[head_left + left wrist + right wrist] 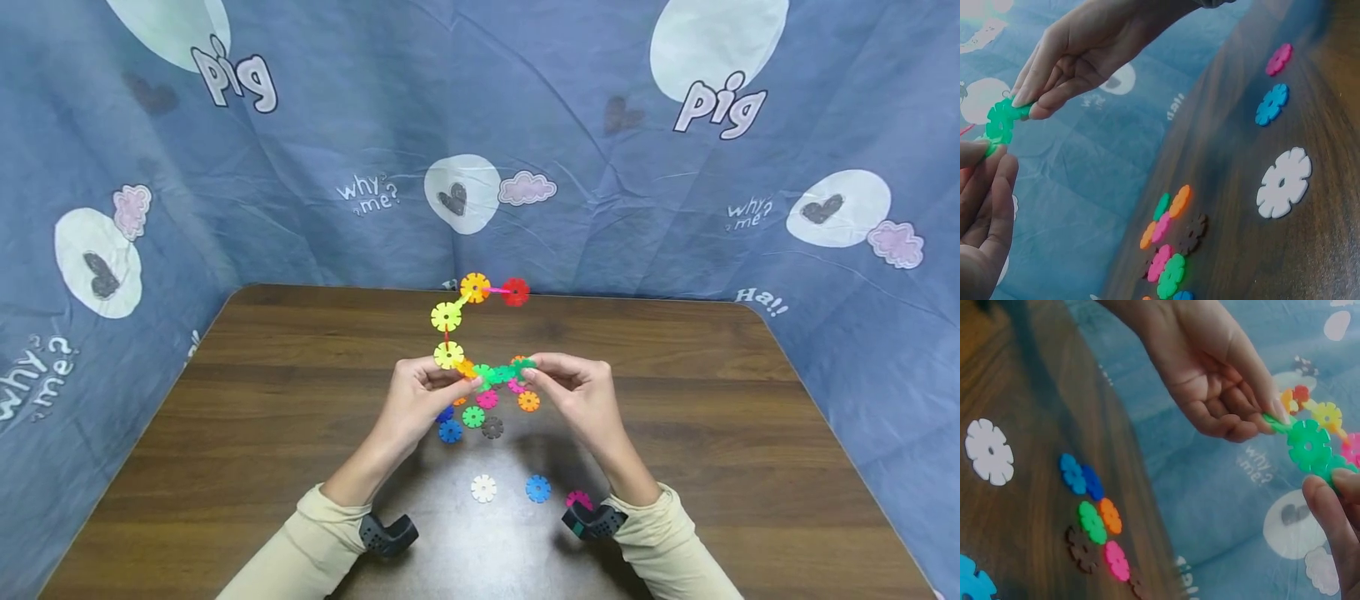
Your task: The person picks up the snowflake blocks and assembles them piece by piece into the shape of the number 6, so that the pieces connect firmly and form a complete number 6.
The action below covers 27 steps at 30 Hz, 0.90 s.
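Observation:
A curved chain of interlocking snowflake discs [447,317] hangs in the air above the table, running from a red disc [515,292] through orange and yellow ones to green ones. My left hand [420,402] pinches it at a light green disc between thumb and fingers. At the green end, my right hand [583,395] pinches a darker green disc between thumb and forefinger. Between both hands a green disc [1309,445] faces the right wrist view, slotted to its neighbours.
Loose discs lie on the wooden table [712,433] below: blue [450,432], green [473,417], brown [492,428], pink [487,400] and orange [529,402]. Nearer are a white disc [483,488], a light blue one [537,488] and a magenta one [579,500]. A printed blue cloth [570,242] hangs behind.

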Available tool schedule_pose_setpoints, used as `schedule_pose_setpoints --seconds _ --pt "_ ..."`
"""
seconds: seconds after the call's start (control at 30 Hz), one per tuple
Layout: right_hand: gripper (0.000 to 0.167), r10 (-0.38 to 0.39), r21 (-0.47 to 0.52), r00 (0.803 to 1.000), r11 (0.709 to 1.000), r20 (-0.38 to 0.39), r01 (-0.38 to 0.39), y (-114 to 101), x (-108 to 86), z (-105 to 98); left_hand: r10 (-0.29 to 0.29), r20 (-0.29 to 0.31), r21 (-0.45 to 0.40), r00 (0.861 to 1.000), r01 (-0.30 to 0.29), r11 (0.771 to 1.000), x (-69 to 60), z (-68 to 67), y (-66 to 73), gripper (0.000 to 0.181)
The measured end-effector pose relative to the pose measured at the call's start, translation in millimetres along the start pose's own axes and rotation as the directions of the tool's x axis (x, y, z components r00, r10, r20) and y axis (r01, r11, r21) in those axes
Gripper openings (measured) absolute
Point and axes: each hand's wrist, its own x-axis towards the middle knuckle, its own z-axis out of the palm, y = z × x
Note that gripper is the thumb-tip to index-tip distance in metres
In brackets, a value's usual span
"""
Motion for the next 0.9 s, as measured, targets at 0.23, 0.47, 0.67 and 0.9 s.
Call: schedule_pose_setpoints --seconds 0.23,0.47,0.67,0.9 --pt "0.013 -0.01 -0.018 1.0 1.0 0.028 0.011 0 2.3 -4 0.005 0.0 0.007 1.0 -0.005 1.0 0.7 0.9 0.3 0.016" --pt "0.012 0.005 0.037 0.988 0.999 0.155 -0.011 -6 8.1 -9 0.063 -0.023 0.041 0.998 -0.062 0.997 -1.2 0.4 4.6 0.015" --pt "0.014 0.016 0.104 0.986 0.994 0.165 -0.033 -8 8.2 -11 0.094 -0.024 0.028 0.995 -0.094 0.995 -0.7 1.9 6.5 0.016" --pt "0.012 -0.005 0.067 0.994 0.998 0.111 -0.002 -9 4.3 -7 0.083 -0.037 0.023 0.996 -0.082 0.996 -1.9 3.1 5.0 0.014"
